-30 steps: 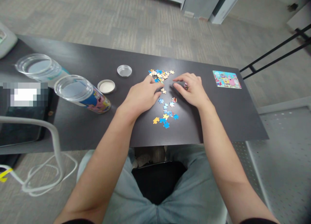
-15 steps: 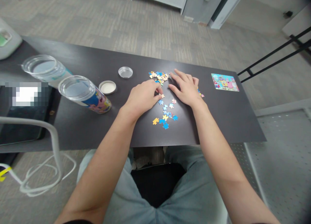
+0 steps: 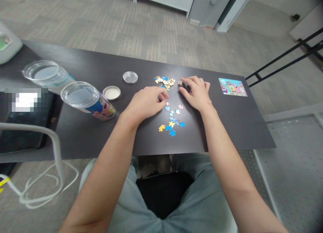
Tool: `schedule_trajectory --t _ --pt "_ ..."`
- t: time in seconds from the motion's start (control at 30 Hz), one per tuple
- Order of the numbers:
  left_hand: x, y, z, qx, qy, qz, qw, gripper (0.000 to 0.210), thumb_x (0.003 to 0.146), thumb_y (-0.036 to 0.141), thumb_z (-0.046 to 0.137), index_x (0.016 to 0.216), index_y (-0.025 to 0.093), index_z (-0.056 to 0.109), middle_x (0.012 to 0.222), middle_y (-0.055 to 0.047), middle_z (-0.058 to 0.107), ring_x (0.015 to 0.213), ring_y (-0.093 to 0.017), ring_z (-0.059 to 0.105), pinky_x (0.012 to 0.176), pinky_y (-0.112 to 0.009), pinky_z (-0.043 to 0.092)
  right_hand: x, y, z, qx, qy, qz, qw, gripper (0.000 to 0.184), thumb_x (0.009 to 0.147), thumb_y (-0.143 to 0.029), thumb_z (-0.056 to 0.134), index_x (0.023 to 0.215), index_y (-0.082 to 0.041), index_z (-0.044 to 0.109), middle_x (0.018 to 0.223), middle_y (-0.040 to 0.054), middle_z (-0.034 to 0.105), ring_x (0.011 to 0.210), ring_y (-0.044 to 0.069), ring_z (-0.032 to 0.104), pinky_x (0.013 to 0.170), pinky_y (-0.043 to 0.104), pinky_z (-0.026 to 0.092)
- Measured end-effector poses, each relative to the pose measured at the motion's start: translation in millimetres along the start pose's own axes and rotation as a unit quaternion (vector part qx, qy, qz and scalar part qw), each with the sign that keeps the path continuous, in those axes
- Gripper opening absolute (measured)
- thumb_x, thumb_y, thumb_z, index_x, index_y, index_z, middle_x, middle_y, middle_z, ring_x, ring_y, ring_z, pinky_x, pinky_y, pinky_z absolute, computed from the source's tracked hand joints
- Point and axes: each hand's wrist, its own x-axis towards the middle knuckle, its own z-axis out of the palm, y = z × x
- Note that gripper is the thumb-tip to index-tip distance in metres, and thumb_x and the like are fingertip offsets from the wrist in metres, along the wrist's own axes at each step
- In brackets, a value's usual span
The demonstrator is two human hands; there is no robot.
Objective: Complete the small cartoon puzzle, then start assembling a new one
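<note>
Since half a second back: the pink piece [image 3: 167, 104] by the left thumb came nearer me, now next to a blue one; the right hand [image 3: 198, 93] drew back and curled, uncovering a single piece [image 3: 180, 82].

Left to right from my end. Whitish container [image 3: 8, 42] at the far edge, cut off by frame; can't read its contents. Dark device [image 3: 21, 125] with a blurred bright screen, pale cable [image 3: 59, 155] in front. Two tall clear-topped tubes: rear tube [image 3: 60, 80], front tube [image 3: 102, 109] with cartoon print. Both show a plain greyish inside; can't make out more. Beside them, a shallow round lid [image 3: 111, 93] with off-white inside, and farther back a clear shiny lid [image 3: 130, 77].

Left hand [image 3: 148, 100]: fingers loosely curled, thumb and index slightly parted just above the pink piece. Pile of puzzle pieces [image 3: 164, 82] loose on the dark table [image 3: 148, 142], beyond that hand. Nearer me, scattered pieces [image 3: 172, 123], mostly blue, some yellow.

Right hand: thumb and index spread, index tip by the single piece; contact unclear. Cartoon picture card [image 3: 232, 87] lies flat, far right.
</note>
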Motion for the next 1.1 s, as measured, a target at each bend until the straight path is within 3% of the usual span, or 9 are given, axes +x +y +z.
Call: schedule_trajectory --t 0.13,0.27,0.5,0.63,0.73,0.87,1.1 --pt "0 1 1.5 0.042 0.003 -0.003 0.999 0.021 0.111 0.027 0.087 0.13 0.025 0.096 0.122 -0.008 0.098 0.105 -0.03 0.089 0.097 -0.045 0.065 1 1 3 0.018 0.009 0.017 1.0 0.032 0.122 -0.041 0.078 0.147 -0.032 0.095 0.161 0.0166 0.086 0.155 0.048 0.074 0.131 0.07 0.045" --pt "1 -2 3.6 0.049 0.01 0.003 0.999 0.021 0.111 0.03 0.088 0.131 0.027 0.095 0.122 -0.007 0.098 0.107 -0.03 0.089 0.099 -0.045 0.067 4 1 3 0.039 0.012 0.033 0.999 0.017 0.119 -0.043 0.083 0.126 -0.032 0.095 0.15 0.0145 0.089 0.15 0.046 0.076 0.131 0.071 0.046" --pt "2 -6 4.7 0.052 0.007 0.012 0.999 0.025 0.11 0.026 0.089 0.134 0.028 0.096 0.124 -0.007 0.098 0.109 -0.03 0.089 0.102 -0.045 0.069 6 0 0 0.104 -0.004 0.043 0.994 0.008 0.113 -0.036 0.088 0.12 -0.032 0.085 0.127 0.0087 0.095 0.124 0.038 0.087 0.133 0.068 0.048" --pt "0 -6 2.7 0.055 0.012 0.008 0.998 0.025 0.112 0.024 0.084 0.133 0.029 0.096 0.124 -0.006 0.098 0.11 -0.031 0.089 0.105 -0.047 0.069 0 0 -10 0.093 -0.013 0.013 0.995 0.003 0.111 -0.033 0.085 0.114 -0.032 0.086 0.124 0.0086 0.094 0.125 0.038 0.086 0.132 0.067 0.048" --pt "0 -4 1.0 0.063 0.013 -0.003 0.998 0.027 0.113 0.026 0.081 0.135 0.028 0.096 0.124 -0.008 0.097 0.111 -0.032 0.089 0.106 -0.048 0.07 -6 1 -18 0.092 -0.009 -0.008 0.996 0.009 0.107 -0.032 0.084 0.114 -0.031 0.089 0.133 0.0086 0.093 0.128 0.038 0.085 0.133 0.067 0.046" --pt "1 -3 1.8 0.07 0.016 -0.015 0.997 0.026 0.113 0.031 0.081 0.134 0.029 0.096 0.124 -0.008 0.096 0.112 -0.033 0.089 0.103 -0.047 0.069 -6 3 -17 0.078 0.017 0.024 0.996 0.02 0.112 -0.035 0.076 0.127 -0.031 0.089 0.145 0.0109 0.091 0.125 0.037 0.086 0.135 0.068 0.047" --pt "3 -13 4.1 0.048 0.007 -0.002 0.999 0.031 0.104 0.036 0.096 0.135 0.03 0.095 0.127 -0.008 0.095 0.111 -0.031 0.088 0.1 -0.045 0.066 -3 30 -7 0.041 -0.002 0.032 0.999 0.046 0.107 -0.046 0.091 0.149 -0.03 0.084 0.164 0.0225 0.081 0.143 0.05 0.082 0.132 0.077 0.047"
